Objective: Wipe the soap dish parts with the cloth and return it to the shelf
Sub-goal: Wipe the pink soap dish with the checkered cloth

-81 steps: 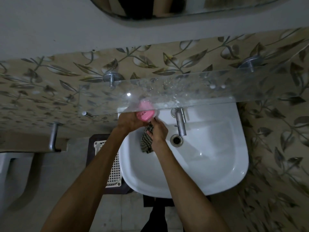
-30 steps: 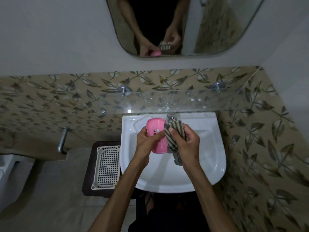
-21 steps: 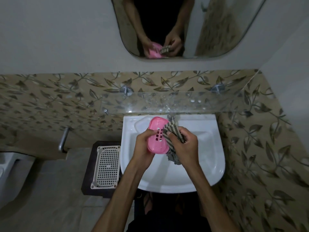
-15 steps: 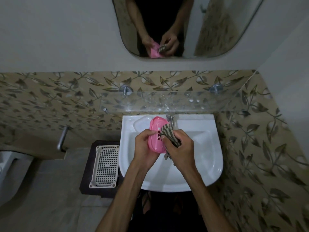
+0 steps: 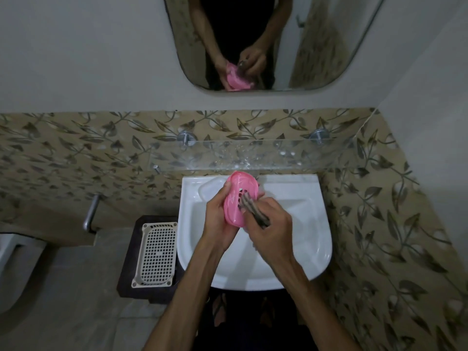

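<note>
A pink oval soap dish (image 5: 239, 196) with drain slots is held tilted over the white sink (image 5: 298, 224) by my left hand (image 5: 217, 219), which grips its left edge. My right hand (image 5: 268, 224) holds a striped cloth (image 5: 253, 210) and presses it against the dish's inner face near the slots. Most of the cloth is hidden under my fingers. The glass shelf (image 5: 253, 154) hangs on the tiled wall just above the sink, with water spots on it.
A mirror (image 5: 266, 39) above reflects my hands and the dish. A white mesh tray (image 5: 157, 254) rests on a dark stool (image 5: 131, 287) left of the sink. A metal rail (image 5: 90, 214) and a toilet (image 5: 15, 264) are further left.
The dish came from under the shelf out over the sink. Since a second ago its slotted inner face has turned up and the cloth has moved from beside the dish into it.
</note>
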The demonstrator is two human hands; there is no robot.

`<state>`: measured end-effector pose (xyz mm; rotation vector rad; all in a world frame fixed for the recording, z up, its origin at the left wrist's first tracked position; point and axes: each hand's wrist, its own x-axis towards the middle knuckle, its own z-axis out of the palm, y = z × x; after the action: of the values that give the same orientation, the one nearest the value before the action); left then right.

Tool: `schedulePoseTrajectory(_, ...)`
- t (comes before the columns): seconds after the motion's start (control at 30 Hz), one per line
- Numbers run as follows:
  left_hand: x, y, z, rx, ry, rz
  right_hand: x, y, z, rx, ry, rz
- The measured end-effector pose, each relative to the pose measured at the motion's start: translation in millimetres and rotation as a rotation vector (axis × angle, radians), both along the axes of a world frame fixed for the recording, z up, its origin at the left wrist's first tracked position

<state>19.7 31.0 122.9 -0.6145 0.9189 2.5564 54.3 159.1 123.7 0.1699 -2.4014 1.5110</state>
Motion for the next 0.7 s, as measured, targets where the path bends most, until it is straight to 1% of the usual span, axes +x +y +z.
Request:
schedulePoseTrajectory(0.03,-2,-1,1,0.000,0.016,0.005,2,0,2,0.026,0.034,0.030)
schedulePoseTrajectory(0.07,-3,-2,2,-0.009,0.039,0.001,0,2,3,0.033,0.043,0.013)
schedulePoseTrajectory(0.17,-2,-2,5,-0.028,0.082,0.013,-18,14,3,-0.022,-0.015,-0.186)
schedulePoseTrajectory(0.2,-2,-1,7,-0.029,0.090,0.023,-20,15,6,-0.010,0.003,-0.180)
schedulePoseTrajectory(0.3,-2,4,13,-0.086,0.113,0.018,-15,10,14,0.088,0.084,-0.030)
schedulePoseTrajectory(0.33,-3,6,15,-0.104,0.121,0.014,-16,11,16,0.069,0.084,-0.032)
schedulePoseTrajectory(0.37,-2,7,18,-0.110,0.125,0.011,-19,14,15,0.017,0.051,-0.077)
schedulePoseTrajectory(0.43,-1,7,22,-0.086,0.102,0.002,-28,23,16,-0.083,-0.017,-0.217)
schedulePoseTrajectory(0.5,-1,6,26,-0.056,0.064,-0.015,-34,30,18,-0.052,0.020,-0.259)
schedulePoseTrajectory(0.6,-1,6,31,-0.085,0.050,-0.047,-36,34,22,0.058,0.075,-0.171)
schedulePoseTrajectory(0.63,-2,7,33,-0.118,0.056,-0.048,-37,36,21,0.054,0.038,-0.146)
schedulePoseTrajectory(0.7,-2,8,34,-0.183,0.070,-0.034,-38,39,20,-0.060,-0.135,-0.109)
